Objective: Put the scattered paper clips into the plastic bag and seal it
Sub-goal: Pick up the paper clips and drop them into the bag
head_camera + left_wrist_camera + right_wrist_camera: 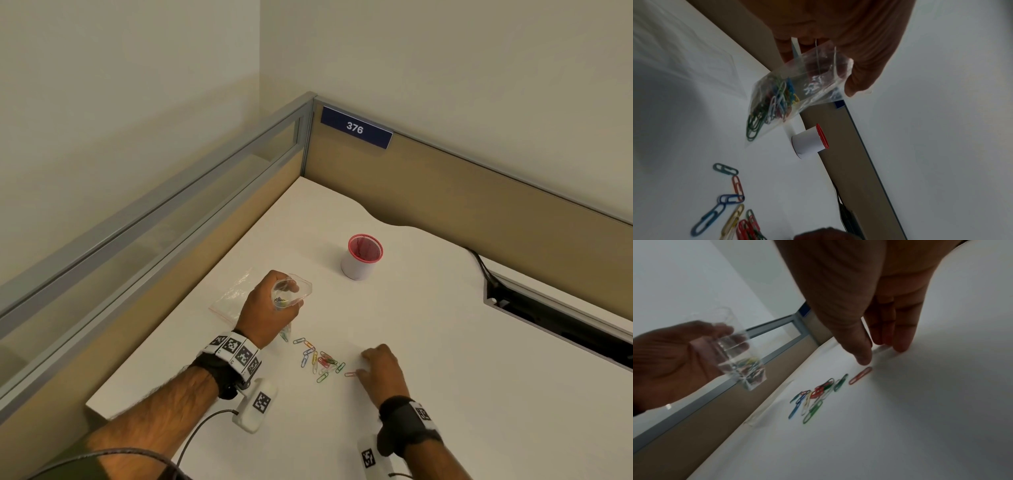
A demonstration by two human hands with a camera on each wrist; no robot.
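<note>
My left hand (263, 308) grips a small clear plastic bag (291, 291) just below its open mouth and holds it above the white desk (462, 359). In the left wrist view the bag (797, 91) holds several coloured paper clips at its bottom. More loose clips (322, 361) lie scattered on the desk between my hands, also visible as a clip pile (813, 395) in the right wrist view. My right hand (380, 370) rests with straight fingertips (900, 348) on the desk, holding nothing. Its thumb sits just beside a lone red clip (860, 375).
A white cup with a red rim (363, 257) stands beyond the clips. A second, flat plastic bag (233, 298) lies on the desk behind my left hand. Partition walls (445, 192) close the back and left. A cable slot (548, 322) opens at the right.
</note>
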